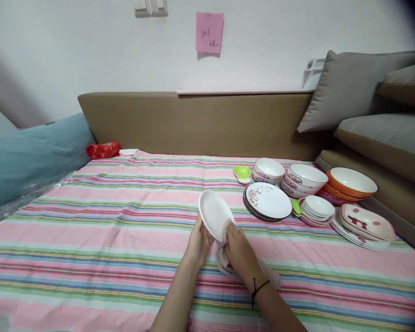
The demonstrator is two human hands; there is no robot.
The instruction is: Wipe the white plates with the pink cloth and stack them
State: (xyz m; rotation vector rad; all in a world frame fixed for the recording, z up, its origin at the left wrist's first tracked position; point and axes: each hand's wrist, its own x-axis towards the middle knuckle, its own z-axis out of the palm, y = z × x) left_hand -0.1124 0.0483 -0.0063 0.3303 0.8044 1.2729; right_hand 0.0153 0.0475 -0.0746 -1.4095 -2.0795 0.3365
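A small white plate [214, 213] is tilted up above the striped cloth, its face toward me. My left hand [198, 243] grips its lower left rim with closed fingers. My right hand [240, 251] is closed on a pale pinkish cloth [224, 263] and presses it against the plate's lower right edge. The cloth hangs down under my right wrist, which wears a black string.
A pink striped cloth [107, 221] covers the surface. Right of the hands stand patterned plates [268, 201], red-and-white bowls [306, 177], an orange bowl [352, 182], small stacked saucers [318, 208], a rectangular dish [366, 222] and a green spoon rest [242, 173]. A teal blanket [31, 154] lies left.
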